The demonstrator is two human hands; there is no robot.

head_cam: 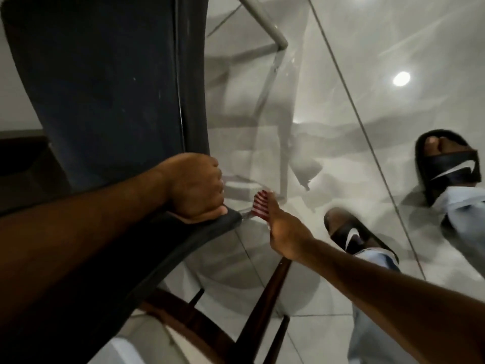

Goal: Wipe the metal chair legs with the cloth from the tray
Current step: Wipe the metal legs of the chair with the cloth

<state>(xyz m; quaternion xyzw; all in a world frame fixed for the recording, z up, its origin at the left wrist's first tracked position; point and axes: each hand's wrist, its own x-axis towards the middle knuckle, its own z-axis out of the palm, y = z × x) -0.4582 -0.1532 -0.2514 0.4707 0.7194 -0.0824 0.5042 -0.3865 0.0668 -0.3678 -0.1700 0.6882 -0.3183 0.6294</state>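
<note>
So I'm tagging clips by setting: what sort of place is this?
Probably an indoor room in a home, perhaps a dining area: a glossy tiled floor reflecting a ceiling light, a dark upholstered chair, and dark wooden furniture below it.

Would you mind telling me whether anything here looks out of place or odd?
Nothing stands out: the left hand grips the dark chair, the right hand holds the striped cloth beside it, and the floor shows only reflections.
</note>
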